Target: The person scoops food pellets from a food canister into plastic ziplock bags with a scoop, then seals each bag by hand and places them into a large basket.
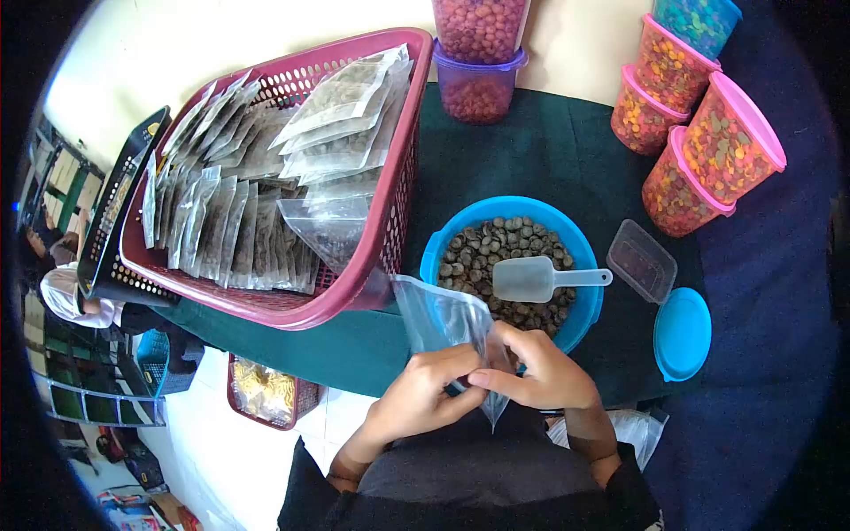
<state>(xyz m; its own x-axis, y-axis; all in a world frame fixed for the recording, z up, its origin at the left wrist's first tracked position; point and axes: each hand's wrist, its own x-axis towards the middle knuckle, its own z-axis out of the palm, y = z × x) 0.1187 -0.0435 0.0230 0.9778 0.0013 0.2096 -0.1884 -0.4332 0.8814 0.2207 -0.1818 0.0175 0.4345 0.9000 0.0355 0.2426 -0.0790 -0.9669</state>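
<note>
Left hand [425, 391] and right hand [547, 373] pinch a clear plastic pouch [434, 311], best gripped evenly, below a round blue plastic tub [431, 255] at 12 o'clock.

At lower centre, the left hand [429, 389] and right hand [551, 376] are hiding the gripped part of the clear bag [434, 311]. The frame's top edge is cutting off a red-filled tub [481, 34] and a teal tub [697, 26]. At far left, a person in white [64, 292] is showing too small to read.
</note>
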